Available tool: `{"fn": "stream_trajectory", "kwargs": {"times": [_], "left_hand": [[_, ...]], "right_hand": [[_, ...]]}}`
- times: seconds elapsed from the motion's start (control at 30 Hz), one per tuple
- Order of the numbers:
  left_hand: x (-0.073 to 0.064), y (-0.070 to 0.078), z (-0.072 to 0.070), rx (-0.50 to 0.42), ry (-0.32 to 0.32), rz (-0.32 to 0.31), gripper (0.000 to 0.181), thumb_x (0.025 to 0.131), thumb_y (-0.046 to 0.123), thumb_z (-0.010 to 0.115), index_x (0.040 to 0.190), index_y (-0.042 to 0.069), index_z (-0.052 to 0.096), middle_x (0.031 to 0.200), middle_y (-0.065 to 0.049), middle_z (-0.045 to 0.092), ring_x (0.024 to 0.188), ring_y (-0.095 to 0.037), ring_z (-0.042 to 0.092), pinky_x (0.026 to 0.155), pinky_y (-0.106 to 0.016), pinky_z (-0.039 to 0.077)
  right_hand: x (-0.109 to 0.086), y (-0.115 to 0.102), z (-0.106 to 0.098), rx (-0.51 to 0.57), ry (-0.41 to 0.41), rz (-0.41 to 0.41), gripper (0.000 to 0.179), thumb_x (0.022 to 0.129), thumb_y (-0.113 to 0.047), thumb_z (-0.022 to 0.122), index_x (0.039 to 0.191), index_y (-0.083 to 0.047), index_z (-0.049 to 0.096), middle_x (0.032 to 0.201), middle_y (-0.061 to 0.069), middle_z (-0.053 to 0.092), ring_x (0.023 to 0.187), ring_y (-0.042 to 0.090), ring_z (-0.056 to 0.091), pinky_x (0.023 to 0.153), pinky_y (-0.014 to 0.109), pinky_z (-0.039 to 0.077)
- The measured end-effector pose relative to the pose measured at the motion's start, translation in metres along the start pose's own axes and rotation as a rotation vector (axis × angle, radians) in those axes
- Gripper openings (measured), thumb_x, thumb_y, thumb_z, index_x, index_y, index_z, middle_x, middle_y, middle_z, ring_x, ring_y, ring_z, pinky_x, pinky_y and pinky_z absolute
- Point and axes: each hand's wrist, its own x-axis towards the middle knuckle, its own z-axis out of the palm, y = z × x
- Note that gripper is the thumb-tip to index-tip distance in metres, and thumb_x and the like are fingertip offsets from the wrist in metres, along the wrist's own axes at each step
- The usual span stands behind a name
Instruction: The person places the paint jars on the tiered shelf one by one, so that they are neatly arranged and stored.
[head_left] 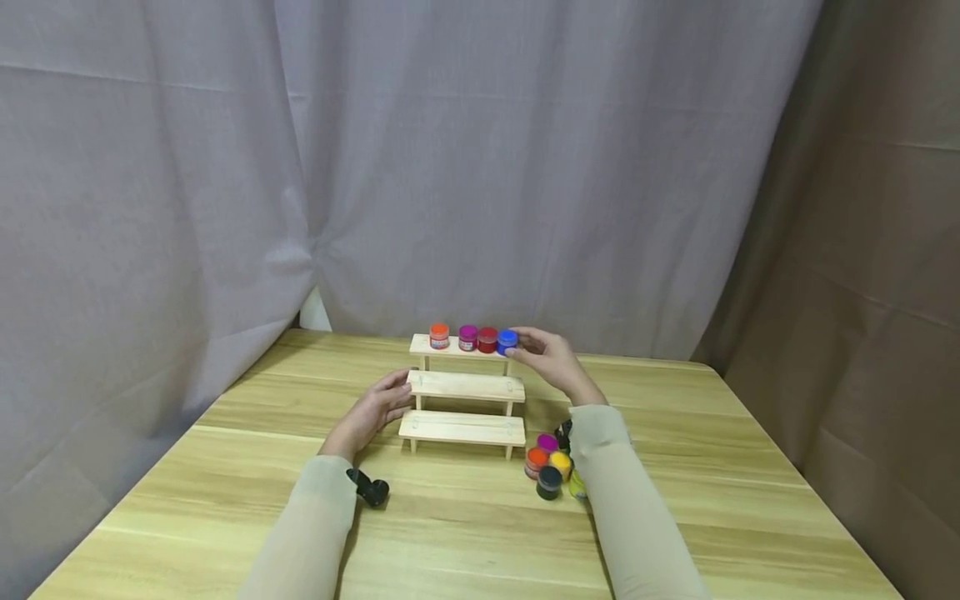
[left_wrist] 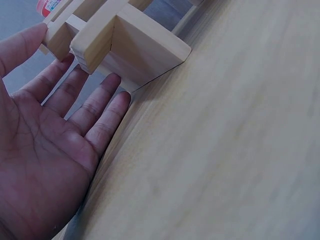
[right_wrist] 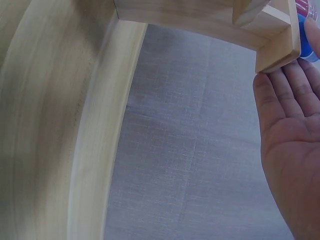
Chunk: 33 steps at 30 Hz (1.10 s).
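Observation:
A three-step wooden display rack (head_left: 465, 427) stands on the table. On its top step, an orange paint jar (head_left: 439, 337), a purple paint jar (head_left: 468, 337) and a red paint jar (head_left: 487, 340) sit in a row. At that step's right end, my right hand (head_left: 557, 364) pinches a blue paint jar (head_left: 507, 342) between thumb and fingers. The right wrist view shows the thumb on the blue jar (right_wrist: 303, 39), with the other fingers by the step's end. My left hand (head_left: 377, 408) is at the rack's left side, its fingers extended, fingertips (left_wrist: 114, 80) right at the wood.
Several more paint jars, among them a black one (head_left: 549, 482) and a yellow one (head_left: 559, 463), cluster right of the rack by my right sleeve (head_left: 630, 500). A black wrist device (head_left: 369, 488) sits at my left cuff. Grey curtain (head_left: 525, 167) hangs behind the table.

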Motion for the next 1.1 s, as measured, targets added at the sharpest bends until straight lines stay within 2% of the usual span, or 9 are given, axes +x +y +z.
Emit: {"fn": "stream_trajectory", "kwargs": {"times": [0.27,0.47,0.67,0.87,1.1], "left_hand": [[0.0026,0.0009,-0.0017,0.0,-0.003,0.017,0.068,0.102,0.023,0.053,0.159,0.004,0.023,0.163,-0.019,0.025,0.143,-0.038,0.033,0.119,-0.048,0.031],[-0.0012,-0.0014,-0.0017,0.004,-0.01,0.003,0.067,0.102,0.023,0.052,0.159,0.004,0.022,0.163,-0.018,0.023,0.143,-0.038,0.033,0.119,-0.047,0.032],[-0.0008,-0.0016,-0.0026,0.004,0.006,0.008,0.067,0.102,0.024,0.053,0.159,0.005,0.024,0.163,-0.018,0.025,0.143,-0.037,0.033,0.119,-0.048,0.032],[0.0011,0.0003,-0.0008,0.003,-0.002,0.005,0.066,0.103,0.023,0.053,0.159,0.005,0.023,0.164,-0.017,0.023,0.144,-0.037,0.032,0.119,-0.047,0.031],[0.0006,0.0009,0.0017,0.008,-0.01,0.009,0.067,0.103,0.023,0.052,0.159,0.004,0.022,0.163,-0.018,0.024,0.144,-0.039,0.032,0.119,-0.048,0.031]], "right_hand": [[0.0052,-0.0017,0.0032,-0.021,0.013,-0.009,0.044,0.091,-0.027,0.076,0.131,-0.011,0.066,0.12,0.011,0.071,0.114,0.031,0.065,0.1,0.045,0.053],[0.0027,-0.0037,0.0075,-0.033,0.003,-0.006,0.044,0.091,-0.025,0.076,0.131,-0.01,0.066,0.121,0.011,0.071,0.118,0.03,0.064,0.101,0.044,0.052],[0.0028,-0.0037,0.0081,-0.019,0.009,-0.018,0.044,0.091,-0.025,0.076,0.131,-0.009,0.066,0.121,0.014,0.07,0.122,0.038,0.061,0.104,0.047,0.05],[0.0026,-0.0051,0.0048,-0.032,0.008,0.001,0.045,0.091,-0.028,0.077,0.131,-0.011,0.066,0.121,0.01,0.071,0.123,0.032,0.061,0.105,0.046,0.049],[-0.0007,-0.0013,0.0005,-0.017,-0.001,-0.009,0.046,0.092,-0.032,0.075,0.133,-0.013,0.065,0.125,0.01,0.069,0.123,0.033,0.06,0.103,0.046,0.051]]}}
